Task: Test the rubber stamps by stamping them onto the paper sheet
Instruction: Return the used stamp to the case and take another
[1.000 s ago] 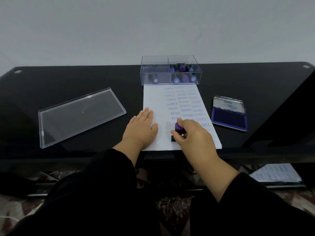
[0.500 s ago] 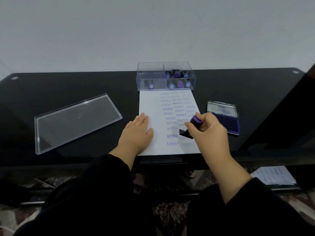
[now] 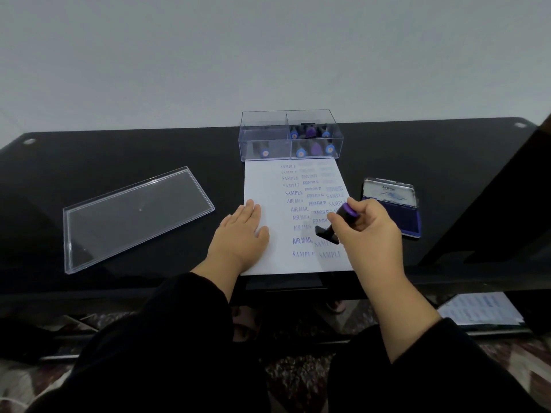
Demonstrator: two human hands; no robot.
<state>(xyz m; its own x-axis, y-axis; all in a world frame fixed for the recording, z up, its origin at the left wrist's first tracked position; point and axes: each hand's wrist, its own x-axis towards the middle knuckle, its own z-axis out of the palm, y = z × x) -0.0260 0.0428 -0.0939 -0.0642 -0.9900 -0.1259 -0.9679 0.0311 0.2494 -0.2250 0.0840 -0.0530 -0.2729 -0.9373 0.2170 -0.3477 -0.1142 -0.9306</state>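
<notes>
right hand (image 3: 368, 231) has lifted the stamp (image 3: 337, 223) off the paper sheet (image 3: 265, 186); fingers curled round it, tilted, base just above the near right rows. fresh sample print near edge, so this press looked done. left hand (image 3: 241, 234) flat, still pinning the sheet. ink pad (image 3: 396, 217) right, likely re-ink next.

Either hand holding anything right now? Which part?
The right hand grips a rubber stamp by its handle near the purple cap, its black base tilted above the paper sheet. The left hand holds nothing; it rests flat on the sheet.
</notes>
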